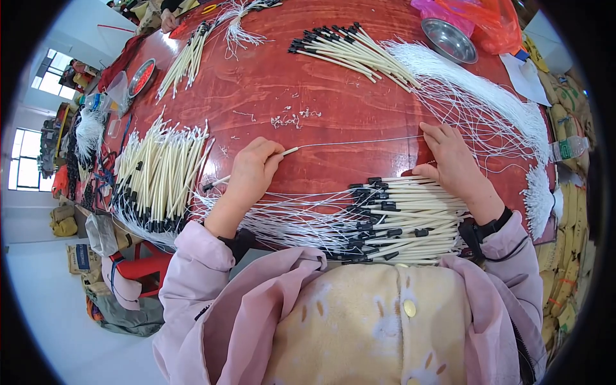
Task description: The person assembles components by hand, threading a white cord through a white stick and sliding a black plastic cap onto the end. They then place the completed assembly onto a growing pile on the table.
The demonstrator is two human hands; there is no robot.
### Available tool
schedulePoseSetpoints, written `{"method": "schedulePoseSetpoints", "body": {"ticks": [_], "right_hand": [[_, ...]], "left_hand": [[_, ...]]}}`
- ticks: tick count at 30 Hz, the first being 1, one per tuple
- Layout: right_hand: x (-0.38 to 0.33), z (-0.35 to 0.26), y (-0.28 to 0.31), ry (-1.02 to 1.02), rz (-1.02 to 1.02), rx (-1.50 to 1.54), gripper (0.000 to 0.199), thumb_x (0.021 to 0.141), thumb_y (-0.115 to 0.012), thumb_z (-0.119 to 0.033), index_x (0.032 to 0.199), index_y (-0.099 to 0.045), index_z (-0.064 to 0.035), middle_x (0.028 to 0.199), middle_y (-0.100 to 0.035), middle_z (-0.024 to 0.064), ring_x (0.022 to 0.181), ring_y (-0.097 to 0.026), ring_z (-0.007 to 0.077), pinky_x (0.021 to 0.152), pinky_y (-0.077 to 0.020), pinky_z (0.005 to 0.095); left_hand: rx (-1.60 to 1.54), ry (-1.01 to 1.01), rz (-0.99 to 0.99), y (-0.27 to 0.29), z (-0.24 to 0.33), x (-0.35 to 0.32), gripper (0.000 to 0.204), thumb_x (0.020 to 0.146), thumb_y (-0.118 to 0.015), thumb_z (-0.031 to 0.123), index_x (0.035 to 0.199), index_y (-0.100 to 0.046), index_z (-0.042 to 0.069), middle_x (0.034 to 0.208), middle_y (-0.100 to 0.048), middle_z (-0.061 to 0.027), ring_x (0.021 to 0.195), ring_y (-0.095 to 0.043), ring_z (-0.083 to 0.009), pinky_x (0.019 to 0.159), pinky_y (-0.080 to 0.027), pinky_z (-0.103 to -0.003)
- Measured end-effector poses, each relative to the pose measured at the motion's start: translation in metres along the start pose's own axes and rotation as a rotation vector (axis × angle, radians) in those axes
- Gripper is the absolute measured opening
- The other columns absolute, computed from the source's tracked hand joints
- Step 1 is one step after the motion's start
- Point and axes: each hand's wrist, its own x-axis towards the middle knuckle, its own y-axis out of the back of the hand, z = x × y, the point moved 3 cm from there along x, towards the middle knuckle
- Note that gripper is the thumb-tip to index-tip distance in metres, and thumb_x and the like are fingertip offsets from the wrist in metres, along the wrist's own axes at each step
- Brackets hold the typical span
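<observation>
My left hand (253,168) is closed round a thin cream tube (290,151), whose black-capped end (208,187) sticks out below the wrist. From the tube's tip a white cord (359,141) runs nearly straight to the fingertips of my right hand (449,157). That hand lies palm down on the table, thumb well apart from the stretched fingers; no pinch on the cord shows. Right below it rests a pile of cream tubes (410,218) with black ends, their white cords (289,221) trailing left under my left forearm.
On the red table (256,122), more tubes (163,170) lie at left, others (353,51) at the back beside a mass of white cords (487,90). Cord scraps (295,118) lie mid-table. A metal bowl (449,40) and red dish (142,77) stand farther off. Another person's hand (168,21) shows at far left.
</observation>
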Motion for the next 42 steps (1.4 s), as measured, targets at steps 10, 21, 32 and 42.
{"method": "schedulePoseSetpoints", "body": {"ticks": [10, 21, 32, 42], "right_hand": [[0.005, -0.02, -0.002, 0.076, -0.065, -0.06, 0.086, 0.08, -0.072, -0.05, 0.134, -0.05, 0.013, 0.147, -0.046, 0.0219, 0.129, -0.044, 0.0387, 0.113, -0.0345, 0.046], [0.008, 0.013, -0.014, 0.094, 0.159, 0.17, 0.07, 0.085, -0.071, -0.035, 0.14, -0.05, 0.0041, 0.148, -0.046, 0.0197, 0.13, -0.045, 0.04, 0.113, -0.0342, 0.0469], [0.056, -0.028, -0.021, 0.291, 0.189, 0.044, 0.013, 0.079, -0.071, -0.012, 0.089, -0.064, -0.0074, 0.097, -0.061, 0.0067, 0.099, -0.055, 0.0267, 0.088, -0.0428, 0.0405], [-0.015, -0.014, 0.033, 0.286, 0.216, 0.143, 0.011, 0.072, -0.068, -0.003, 0.077, -0.059, -0.0079, 0.082, -0.057, 0.0055, 0.089, -0.054, 0.0256, 0.086, -0.0417, 0.0388]], "left_hand": [[0.25, -0.355, -0.174, -0.094, 0.066, 0.078, 0.008, 0.086, -0.066, 0.015, 0.091, -0.068, 0.008, 0.087, -0.064, -0.0098, 0.086, -0.066, -0.033, 0.073, -0.054, -0.044], [0.383, -0.281, -0.081, -0.053, 0.106, 0.065, 0.023, 0.084, -0.071, 0.027, 0.092, -0.065, 0.007, 0.097, -0.063, -0.0124, 0.096, -0.065, -0.0314, 0.079, -0.053, -0.043], [0.33, 0.201, -0.128, -0.04, 0.013, 0.019, 0.019, 0.091, -0.065, 0.015, 0.103, -0.059, 0.001, 0.093, -0.063, -0.0223, 0.091, -0.062, -0.042, 0.08, -0.048, -0.051], [0.363, 0.153, 0.185, 0.074, -0.031, 0.003, 0.008, 0.095, -0.054, 0.006, 0.101, -0.055, 0.002, 0.086, -0.062, -0.0267, 0.084, -0.064, -0.0455, 0.071, -0.049, -0.05]]}}
